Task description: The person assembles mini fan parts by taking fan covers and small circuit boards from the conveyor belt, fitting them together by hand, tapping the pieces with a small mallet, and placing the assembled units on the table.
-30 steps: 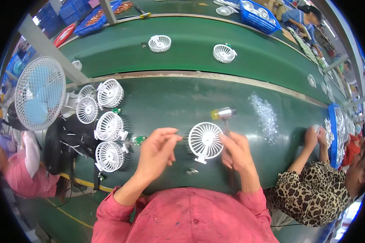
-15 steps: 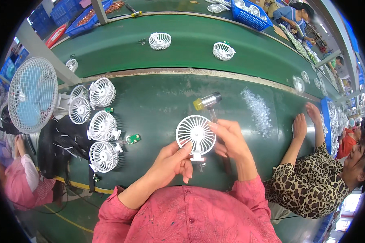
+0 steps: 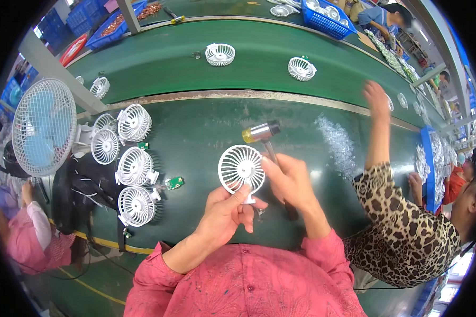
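Note:
I hold a small round white fan upright over the green table. My left hand grips it from below at its base, thumb against the lower grille. My right hand is closed around the handle of a hammer, its thumb touching the fan's right rim. The hammer's metal head with a yellow tip points up and left, just above the fan. The handle's dark end shows below my right wrist.
Several white fans and small green circuit boards lie at the left beside a large blue-bladed fan. Fan parts ride the green conveyor. A pile of small clear parts lies right. A co-worker's arm reaches toward the belt.
My left hand moved from the fan's left side to under its base. My right hand closed over the hammer handle. The co-worker's arm swung up toward the conveyor.

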Action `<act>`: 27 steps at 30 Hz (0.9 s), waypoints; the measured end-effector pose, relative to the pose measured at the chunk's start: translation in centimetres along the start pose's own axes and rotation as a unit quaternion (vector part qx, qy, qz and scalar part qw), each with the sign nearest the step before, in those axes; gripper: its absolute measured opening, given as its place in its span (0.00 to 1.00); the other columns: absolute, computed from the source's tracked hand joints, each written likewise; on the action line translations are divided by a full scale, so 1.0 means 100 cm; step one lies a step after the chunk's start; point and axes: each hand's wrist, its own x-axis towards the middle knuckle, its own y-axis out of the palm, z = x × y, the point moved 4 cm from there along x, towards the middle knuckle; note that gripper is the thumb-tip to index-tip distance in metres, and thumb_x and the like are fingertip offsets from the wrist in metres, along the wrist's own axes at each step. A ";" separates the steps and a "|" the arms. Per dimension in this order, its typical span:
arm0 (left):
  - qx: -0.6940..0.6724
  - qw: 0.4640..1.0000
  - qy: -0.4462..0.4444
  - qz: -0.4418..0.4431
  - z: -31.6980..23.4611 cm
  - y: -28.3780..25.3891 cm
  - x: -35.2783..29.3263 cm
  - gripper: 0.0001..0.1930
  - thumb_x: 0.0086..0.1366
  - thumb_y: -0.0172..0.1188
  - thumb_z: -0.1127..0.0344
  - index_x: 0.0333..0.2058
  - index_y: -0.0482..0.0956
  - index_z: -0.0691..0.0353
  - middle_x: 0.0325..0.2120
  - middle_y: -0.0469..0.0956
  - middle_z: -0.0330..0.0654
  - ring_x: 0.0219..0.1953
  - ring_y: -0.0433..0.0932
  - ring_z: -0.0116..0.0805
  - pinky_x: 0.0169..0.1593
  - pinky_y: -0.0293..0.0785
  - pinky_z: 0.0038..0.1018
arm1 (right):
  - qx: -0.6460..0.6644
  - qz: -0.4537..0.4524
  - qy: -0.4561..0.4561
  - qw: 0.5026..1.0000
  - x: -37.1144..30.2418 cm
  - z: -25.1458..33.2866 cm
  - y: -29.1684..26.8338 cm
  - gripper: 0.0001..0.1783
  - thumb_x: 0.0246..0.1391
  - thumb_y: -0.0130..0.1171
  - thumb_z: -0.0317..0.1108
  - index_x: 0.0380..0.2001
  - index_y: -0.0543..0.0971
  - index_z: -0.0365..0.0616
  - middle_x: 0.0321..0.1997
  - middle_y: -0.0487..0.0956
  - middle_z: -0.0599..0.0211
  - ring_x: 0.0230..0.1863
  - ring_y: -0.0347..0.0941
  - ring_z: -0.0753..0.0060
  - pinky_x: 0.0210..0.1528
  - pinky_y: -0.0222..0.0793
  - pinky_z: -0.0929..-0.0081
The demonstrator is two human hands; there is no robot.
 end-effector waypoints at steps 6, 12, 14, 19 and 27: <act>-0.035 0.997 0.033 -0.061 -0.006 -0.003 0.009 0.18 0.73 0.50 0.57 0.42 0.74 0.71 0.33 0.82 0.54 0.18 0.73 0.27 0.19 0.73 0.26 | 0.017 0.048 0.099 0.994 -0.044 -0.024 0.015 0.20 0.59 0.64 0.38 0.48 0.79 0.34 0.27 0.79 0.72 0.31 0.71 0.86 0.33 0.70 0.79; -0.001 0.998 0.017 -0.061 -0.007 -0.003 0.012 0.20 0.73 0.51 0.56 0.50 0.71 0.70 0.35 0.82 0.53 0.19 0.74 0.27 0.18 0.72 0.25 | -0.038 0.040 0.016 0.998 -0.047 -0.024 0.000 0.22 0.50 0.69 0.33 0.48 0.77 0.37 0.26 0.76 0.73 0.27 0.67 0.83 0.30 0.66 0.77; 0.009 0.997 0.030 -0.068 -0.011 -0.002 0.013 0.21 0.73 0.50 0.56 0.51 0.71 0.70 0.35 0.82 0.53 0.18 0.74 0.28 0.18 0.72 0.24 | -0.142 0.043 0.031 0.988 -0.045 -0.004 -0.007 0.19 0.47 0.69 0.30 0.44 0.79 0.40 0.30 0.77 0.72 0.27 0.67 0.86 0.28 0.64 0.81; 0.123 0.989 0.058 -0.065 -0.015 -0.003 0.013 0.21 0.73 0.50 0.55 0.53 0.69 0.68 0.34 0.81 0.54 0.16 0.75 0.30 0.16 0.73 0.26 | -0.165 0.017 -0.060 0.984 -0.042 0.003 -0.013 0.13 0.47 0.69 0.31 0.37 0.80 0.40 0.24 0.71 0.73 0.22 0.62 0.84 0.23 0.59 0.79; 0.136 0.986 0.065 -0.073 -0.016 -0.004 0.014 0.17 0.74 0.49 0.58 0.51 0.68 0.67 0.31 0.80 0.52 0.14 0.74 0.30 0.15 0.72 0.25 | -0.097 -0.014 -0.014 0.995 -0.032 -0.012 -0.023 0.14 0.50 0.69 0.32 0.37 0.79 0.36 0.26 0.76 0.65 0.23 0.70 0.74 0.27 0.65 0.72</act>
